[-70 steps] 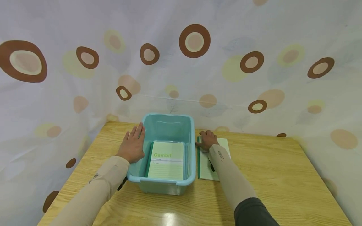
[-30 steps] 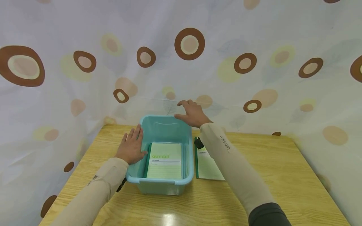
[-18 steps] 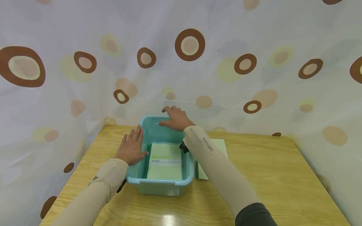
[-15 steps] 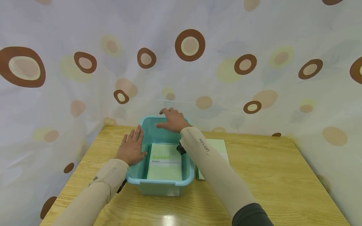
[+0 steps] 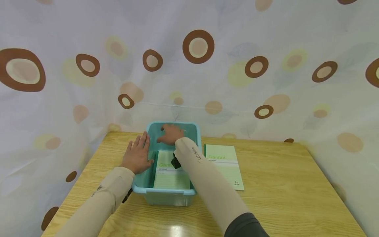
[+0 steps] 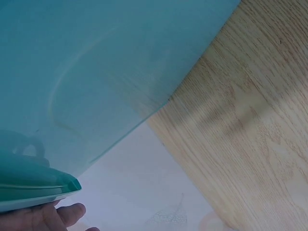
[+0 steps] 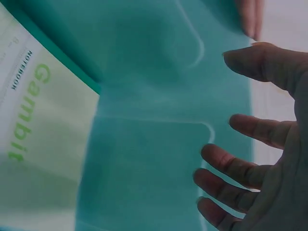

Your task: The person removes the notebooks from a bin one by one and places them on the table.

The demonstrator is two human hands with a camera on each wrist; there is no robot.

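A light blue plastic tub [image 5: 165, 198] stands on the table, with a pale green notebook [image 5: 167, 180] marked Gambit lying face up inside. Along the tub's left rim rests my left hand [image 5: 136, 155], its fingers straight; in the left wrist view its fingertips [image 6: 71, 214] show beyond the rim. My right hand [image 5: 171, 135] reaches over the tub's far end, past the notebook's top edge. Its fingers are spread and slightly bent, holding nothing, as the right wrist view shows. Right of the tub lies a second Gambit notebook [image 5: 226, 168], green spine to the left.
The wooden table [image 5: 281, 184] extends to the right of the second notebook. A white cloth [image 5: 231, 42] with brown and yellow rounded spots hangs behind and at both sides.
My right hand has left the second notebook on the table, passed over the tub's right rim, and come lower inside the tub's far end. My left hand has stayed on the rim.
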